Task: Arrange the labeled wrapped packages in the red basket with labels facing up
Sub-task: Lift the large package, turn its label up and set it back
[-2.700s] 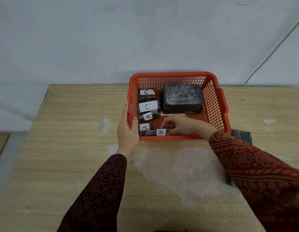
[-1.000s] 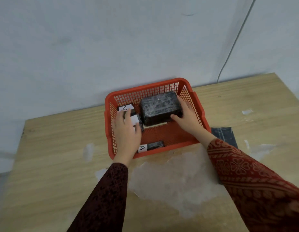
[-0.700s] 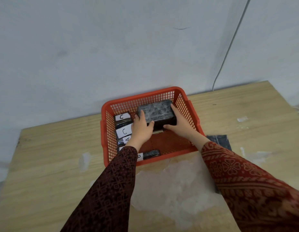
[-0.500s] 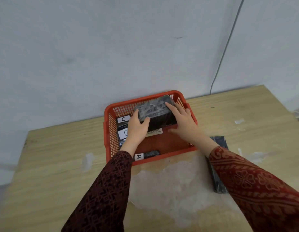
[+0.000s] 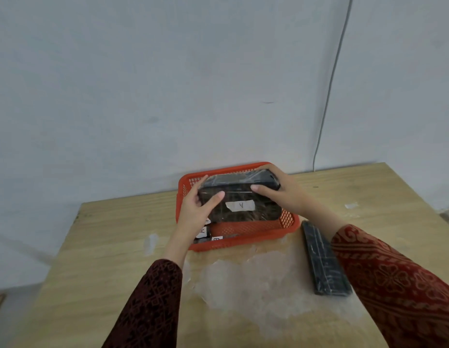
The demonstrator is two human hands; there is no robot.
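We hold the large black plastic-wrapped package (image 5: pixel 239 202) tilted above the red mesh plastic basket (image 5: pixel 243 231), left hand (image 5: pixel 197 209) and right hand (image 5: pixel 281 194) clasping its ends, white label (image 5: pixel 239 205) toward us. Slick wrap could slip, dropping it onto the small labeled packages (image 5: pixel 208 234) in the basket's near-left corner.

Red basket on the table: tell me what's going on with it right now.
A person holds the large black wrapped package with both hands, left hand and right hand, tilted above the red basket. Its white label, marked A, faces the camera. Smaller labeled packages lie in the basket's near left corner. A long black wrapped package lies on the wooden table to the basket's right.
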